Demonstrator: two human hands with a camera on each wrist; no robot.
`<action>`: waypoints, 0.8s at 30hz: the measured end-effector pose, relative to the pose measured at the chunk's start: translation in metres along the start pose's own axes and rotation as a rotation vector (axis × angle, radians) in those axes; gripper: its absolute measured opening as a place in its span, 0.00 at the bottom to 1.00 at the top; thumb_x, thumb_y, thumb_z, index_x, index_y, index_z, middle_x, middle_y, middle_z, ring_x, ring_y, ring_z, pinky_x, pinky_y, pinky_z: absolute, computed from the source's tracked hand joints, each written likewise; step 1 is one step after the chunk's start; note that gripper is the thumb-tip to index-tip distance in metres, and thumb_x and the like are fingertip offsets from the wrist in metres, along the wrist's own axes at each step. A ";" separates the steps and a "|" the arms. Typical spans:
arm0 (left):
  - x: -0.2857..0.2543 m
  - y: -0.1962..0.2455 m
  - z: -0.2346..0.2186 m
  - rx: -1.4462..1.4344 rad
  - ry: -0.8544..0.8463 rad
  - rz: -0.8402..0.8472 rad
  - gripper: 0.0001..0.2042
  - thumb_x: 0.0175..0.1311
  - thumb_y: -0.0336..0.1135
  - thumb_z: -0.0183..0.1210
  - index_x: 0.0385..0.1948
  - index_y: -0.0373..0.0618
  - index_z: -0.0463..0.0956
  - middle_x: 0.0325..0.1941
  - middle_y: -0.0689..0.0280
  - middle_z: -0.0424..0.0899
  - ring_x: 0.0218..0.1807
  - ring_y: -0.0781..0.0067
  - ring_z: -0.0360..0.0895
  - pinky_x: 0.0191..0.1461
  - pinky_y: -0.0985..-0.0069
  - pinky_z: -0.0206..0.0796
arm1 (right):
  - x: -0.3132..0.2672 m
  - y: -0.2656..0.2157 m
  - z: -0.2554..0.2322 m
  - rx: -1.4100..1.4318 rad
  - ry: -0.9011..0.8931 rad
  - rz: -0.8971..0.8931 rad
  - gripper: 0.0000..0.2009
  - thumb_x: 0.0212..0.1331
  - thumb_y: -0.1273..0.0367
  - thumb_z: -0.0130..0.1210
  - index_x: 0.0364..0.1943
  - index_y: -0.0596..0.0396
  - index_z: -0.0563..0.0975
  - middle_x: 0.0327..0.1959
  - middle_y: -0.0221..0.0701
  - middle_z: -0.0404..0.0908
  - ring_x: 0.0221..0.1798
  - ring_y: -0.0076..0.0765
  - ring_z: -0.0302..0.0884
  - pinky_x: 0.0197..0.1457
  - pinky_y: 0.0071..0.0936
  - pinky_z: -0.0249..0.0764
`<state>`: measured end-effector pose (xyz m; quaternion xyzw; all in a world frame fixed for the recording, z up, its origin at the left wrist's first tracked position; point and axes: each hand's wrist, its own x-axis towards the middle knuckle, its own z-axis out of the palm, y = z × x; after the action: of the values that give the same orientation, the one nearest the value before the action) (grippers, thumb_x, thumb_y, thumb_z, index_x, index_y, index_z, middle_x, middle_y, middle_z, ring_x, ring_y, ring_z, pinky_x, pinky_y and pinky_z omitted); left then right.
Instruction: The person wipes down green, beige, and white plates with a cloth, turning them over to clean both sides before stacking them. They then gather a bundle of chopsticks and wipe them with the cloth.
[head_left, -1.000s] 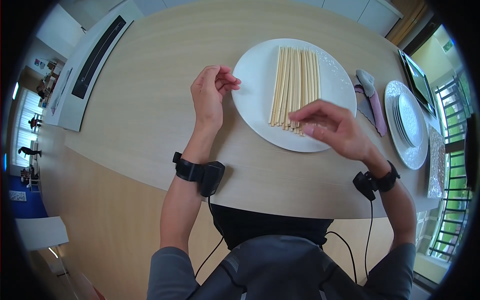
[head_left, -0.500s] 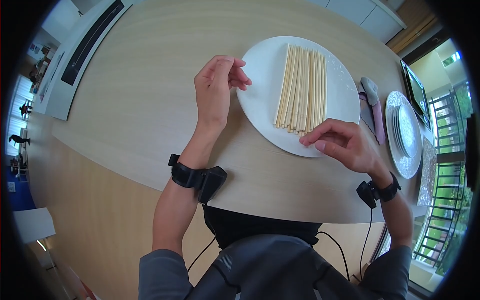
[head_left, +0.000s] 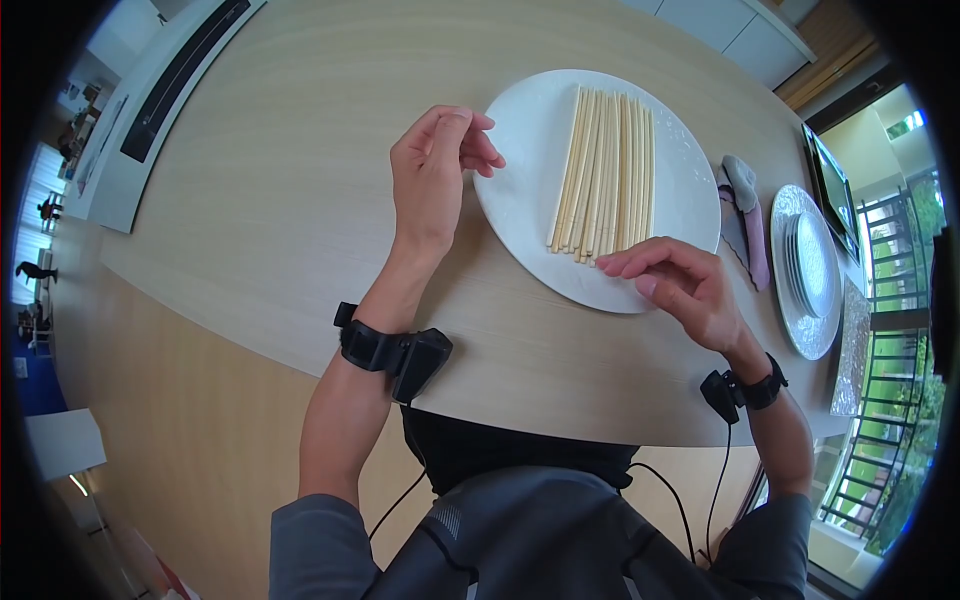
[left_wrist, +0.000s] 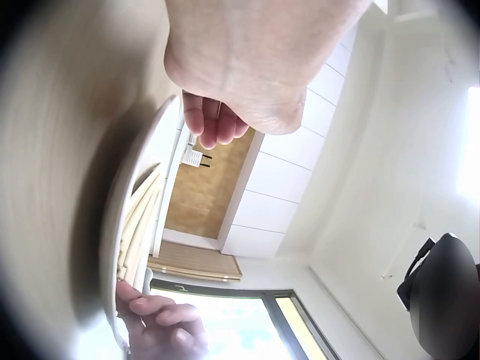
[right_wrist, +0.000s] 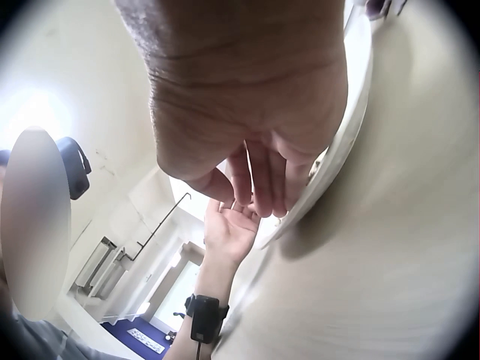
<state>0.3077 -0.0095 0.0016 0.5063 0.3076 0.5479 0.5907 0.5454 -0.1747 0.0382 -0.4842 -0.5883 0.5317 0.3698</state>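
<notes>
A row of pale thin sticks (head_left: pixel 603 175) lies side by side on a large white plate (head_left: pixel 515 130), also in the left wrist view as sticks (left_wrist: pixel 139 217) on the plate's rim (left_wrist: pixel 112 225). My left hand (head_left: pixel 430 180) hovers at the plate's left edge, fingers loosely bent, holding nothing. My right hand (head_left: pixel 690 290) is over the near right rim, its fingertips close to the lower ends of the sticks; whether they touch cannot be told. In the right wrist view the right hand (right_wrist: pixel 247 97) has its fingers extended, with the left hand (right_wrist: pixel 231 234) beyond.
Right of the plate lie a pink and grey cloth item (head_left: pixel 752 225), an oval platter (head_left: pixel 800 325) with several stacked small plates (head_left: pixel 815 262), a dark tray (head_left: pixel 832 190) and a textured tray (head_left: pixel 850 350). A long white unit with a black slot (head_left: pixel 165 115) stands at the far left.
The right hand has moved down and away from over the sticks to the plate's near right rim. The left hand stays beside the plate. The head view has shifted slightly.
</notes>
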 end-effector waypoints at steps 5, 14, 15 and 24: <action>-0.001 0.002 0.001 0.028 -0.032 -0.015 0.14 0.74 0.37 0.48 0.35 0.37 0.78 0.26 0.64 0.78 0.31 0.72 0.79 0.38 0.75 0.71 | -0.003 -0.009 -0.016 -0.033 0.132 -0.076 0.09 0.69 0.77 0.50 0.47 0.66 0.78 0.50 0.42 0.83 0.61 0.37 0.78 0.71 0.37 0.69; -0.002 0.001 0.002 0.029 -0.031 -0.007 0.14 0.74 0.37 0.48 0.35 0.37 0.78 0.26 0.64 0.78 0.31 0.72 0.79 0.39 0.75 0.71 | -0.014 -0.006 -0.031 -0.112 0.097 0.100 0.07 0.67 0.75 0.53 0.43 0.65 0.79 0.42 0.38 0.86 0.50 0.31 0.82 0.63 0.31 0.74; -0.002 0.001 0.002 0.017 -0.020 -0.001 0.14 0.74 0.36 0.48 0.33 0.37 0.78 0.25 0.64 0.79 0.29 0.73 0.79 0.37 0.76 0.71 | -0.015 -0.005 -0.030 -0.152 0.100 0.142 0.06 0.66 0.75 0.54 0.42 0.64 0.79 0.41 0.37 0.86 0.49 0.30 0.83 0.61 0.30 0.75; -0.002 0.001 0.003 0.006 -0.006 0.004 0.14 0.73 0.35 0.48 0.32 0.36 0.79 0.23 0.65 0.79 0.28 0.74 0.79 0.34 0.77 0.70 | -0.010 -0.013 -0.017 -0.139 0.081 0.076 0.06 0.66 0.76 0.54 0.43 0.64 0.79 0.42 0.36 0.86 0.49 0.28 0.82 0.61 0.26 0.75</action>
<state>0.3103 -0.0121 0.0029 0.5103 0.3064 0.5467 0.5889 0.5621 -0.1791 0.0542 -0.5521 -0.5894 0.4831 0.3383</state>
